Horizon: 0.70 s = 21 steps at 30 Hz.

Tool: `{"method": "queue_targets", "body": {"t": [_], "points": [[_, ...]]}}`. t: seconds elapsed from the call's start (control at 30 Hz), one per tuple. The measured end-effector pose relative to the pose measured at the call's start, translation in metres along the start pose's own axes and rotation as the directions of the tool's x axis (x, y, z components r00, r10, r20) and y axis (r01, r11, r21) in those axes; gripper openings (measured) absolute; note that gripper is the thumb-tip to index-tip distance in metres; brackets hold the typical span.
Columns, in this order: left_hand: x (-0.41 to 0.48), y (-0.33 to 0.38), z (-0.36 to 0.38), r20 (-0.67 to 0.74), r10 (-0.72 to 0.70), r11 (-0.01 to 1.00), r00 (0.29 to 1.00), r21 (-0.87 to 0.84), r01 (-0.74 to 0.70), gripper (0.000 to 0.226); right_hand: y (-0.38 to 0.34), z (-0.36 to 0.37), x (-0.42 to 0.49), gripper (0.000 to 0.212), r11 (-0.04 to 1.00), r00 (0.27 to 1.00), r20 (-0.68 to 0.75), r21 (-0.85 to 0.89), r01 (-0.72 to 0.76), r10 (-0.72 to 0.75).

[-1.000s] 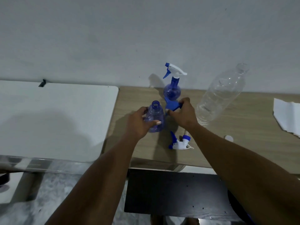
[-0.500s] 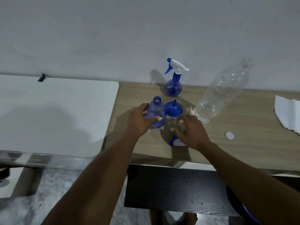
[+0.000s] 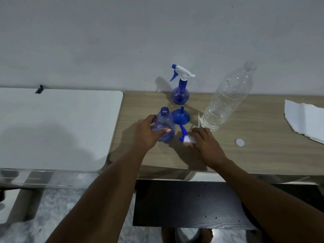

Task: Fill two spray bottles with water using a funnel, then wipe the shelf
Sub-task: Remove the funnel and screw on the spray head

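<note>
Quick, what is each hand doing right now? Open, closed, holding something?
Left hand: closed around the uncapped spray bottle.
Right hand: pinching the loose spray head.

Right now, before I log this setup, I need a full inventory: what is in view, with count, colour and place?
shelf: 1, light wood, against the wall
open spray bottle: 1, translucent blue, front of the shelf
capped spray bottle: 1, blue with white-and-blue trigger, back by the wall
funnel: 1, blue, spout up, right of the open spray bottle
loose trigger head: 1, white and blue, lying in front of the funnel
water bottle: 1, clear, uncapped, right of the funnel
cap: 1, white, near the water bottle's base
paper: 1, white, shelf's far right
table: 1, white, left of the shelf
left hand: grips the open spray bottle
right hand: fingers pinch the loose trigger head
</note>
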<state>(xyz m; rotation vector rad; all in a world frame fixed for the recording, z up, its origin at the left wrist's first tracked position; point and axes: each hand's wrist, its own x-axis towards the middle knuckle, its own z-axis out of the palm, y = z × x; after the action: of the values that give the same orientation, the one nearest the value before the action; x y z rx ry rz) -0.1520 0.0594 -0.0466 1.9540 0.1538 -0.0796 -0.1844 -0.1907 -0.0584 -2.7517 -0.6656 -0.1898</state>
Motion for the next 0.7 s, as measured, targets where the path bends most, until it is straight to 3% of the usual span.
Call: {"method": "queue_targets", "body": {"t": [0.1,0.17,0.3,0.43,0.5,0.63,0.7], "points": [[-0.002,0.0,0.0,-0.006,0.006,1.0,1.0,0.016,-0.006,0.063,-0.002,-0.034,0.024,0.043,1.0,0.985,-0.169,0.006,0.026,-0.025],[-0.002,0.001,0.0,0.0,0.0,1.0,1.0,0.014,0.0,0.064,-0.007,-0.066,0.046,0.055,0.999,0.974,-0.225,0.022,0.035,-0.029],[-0.003,0.003,0.001,0.006,-0.016,1.0,1.0,0.018,0.016,0.067,-0.024,-0.129,0.096,0.056,0.999,0.98,-0.198,-0.027,0.017,-0.022],[-0.002,0.001,0.002,0.008,-0.034,0.999,0.999,-0.006,0.034,0.076,-0.052,-0.186,0.134,0.056,0.994,0.971,-0.226,0.057,0.095,-0.08],[-0.002,0.002,0.002,0.011,-0.042,0.999,0.999,0.006,0.042,0.07,-0.063,-0.202,0.148,0.045,0.99,0.963,-0.251,0.078,0.119,-0.096],[-0.004,0.005,0.001,0.019,-0.046,0.999,0.999,0.02,0.045,0.066,-0.085,-0.213,0.166,0.058,0.981,0.955,-0.259,0.091,0.172,-0.144],[-0.004,0.005,0.001,0.023,-0.055,0.999,0.998,0.006,0.054,0.067,-0.09,-0.212,0.171,0.054,0.976,0.952,-0.249,0.073,0.204,-0.18]]}}
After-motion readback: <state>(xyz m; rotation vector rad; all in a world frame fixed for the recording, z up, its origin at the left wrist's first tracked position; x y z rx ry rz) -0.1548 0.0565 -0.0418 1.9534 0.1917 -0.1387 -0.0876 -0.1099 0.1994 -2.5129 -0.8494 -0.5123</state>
